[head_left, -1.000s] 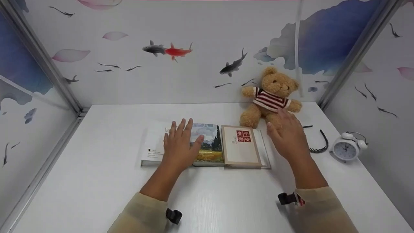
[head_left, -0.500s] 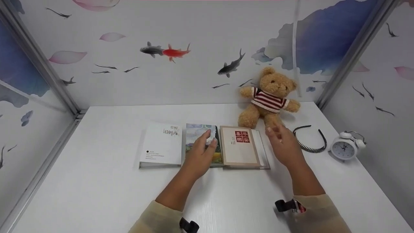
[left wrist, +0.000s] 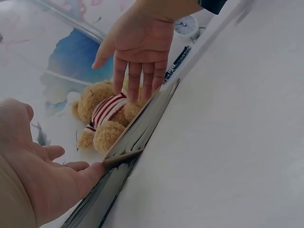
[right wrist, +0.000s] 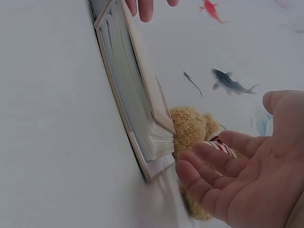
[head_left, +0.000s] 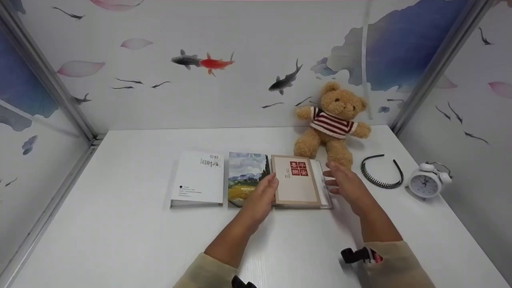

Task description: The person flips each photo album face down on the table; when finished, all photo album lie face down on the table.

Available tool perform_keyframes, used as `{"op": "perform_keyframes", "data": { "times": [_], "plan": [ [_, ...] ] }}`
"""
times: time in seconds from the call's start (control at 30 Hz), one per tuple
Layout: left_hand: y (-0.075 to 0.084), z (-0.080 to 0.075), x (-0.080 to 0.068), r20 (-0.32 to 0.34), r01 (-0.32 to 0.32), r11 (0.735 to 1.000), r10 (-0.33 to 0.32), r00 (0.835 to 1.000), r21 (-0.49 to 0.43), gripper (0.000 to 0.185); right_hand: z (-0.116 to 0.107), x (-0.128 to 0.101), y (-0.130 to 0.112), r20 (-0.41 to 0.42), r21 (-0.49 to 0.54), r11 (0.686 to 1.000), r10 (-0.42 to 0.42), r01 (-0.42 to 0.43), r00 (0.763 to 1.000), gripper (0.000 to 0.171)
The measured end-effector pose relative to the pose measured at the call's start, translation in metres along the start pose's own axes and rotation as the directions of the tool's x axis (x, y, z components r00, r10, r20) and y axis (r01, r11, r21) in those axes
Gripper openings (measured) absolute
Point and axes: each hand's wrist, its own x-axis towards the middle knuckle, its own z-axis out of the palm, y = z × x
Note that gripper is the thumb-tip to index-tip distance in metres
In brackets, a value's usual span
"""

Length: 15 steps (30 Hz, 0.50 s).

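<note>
Three thick albums lie side by side: a white one, one with a painted landscape cover and a beige one with red squares. My left hand reaches over the landscape album, fingers at the beige album's left edge. In the left wrist view its thumb is right at that album's spine corner. My right hand hovers at the right edge of the beige album, fingers loosely spread and palm turned inward. The right wrist view shows the beige album's page block, its pages fanned at the far end, apart from the right fingers.
Behind the beige album a teddy bear in a striped sweater sits against the back wall. A black headband and a white alarm clock are to the right on the white table.
My left hand has moved right, from above the white and landscape albums to the beige album's left edge. My right hand has lowered from near the bear to the beige album's right side.
</note>
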Motion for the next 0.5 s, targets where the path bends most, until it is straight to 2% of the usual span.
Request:
{"op": "perform_keyframes", "data": {
  "times": [0.1,0.23,0.33,0.5],
  "plan": [
    [0.0007,0.0008,-0.0005,0.002,0.016,1.0,-0.016,1.0,-0.023,0.067,0.0015,-0.0019,-0.0006,0.044,0.007,1.0,-0.011,0.01,0.999,0.079],
    [0.0008,0.0026,-0.0003,0.012,0.049,0.996,-0.048,0.999,-0.07,0.067,0.0045,-0.0055,-0.0016,0.084,-0.037,0.999,0.012,-0.009,0.996,0.073],
    [0.0008,0.005,0.0008,0.027,0.052,0.993,-0.049,0.998,-0.11,0.065,0.0058,-0.0069,-0.0011,0.1,-0.078,0.997,0.03,-0.022,0.995,0.072],
    [0.0008,0.0083,0.0033,0.051,0.029,0.985,-0.021,0.999,-0.172,0.066,0.0047,-0.0073,-0.0019,0.129,-0.068,0.998,0.029,-0.02,0.991,0.071]
  ]
}}
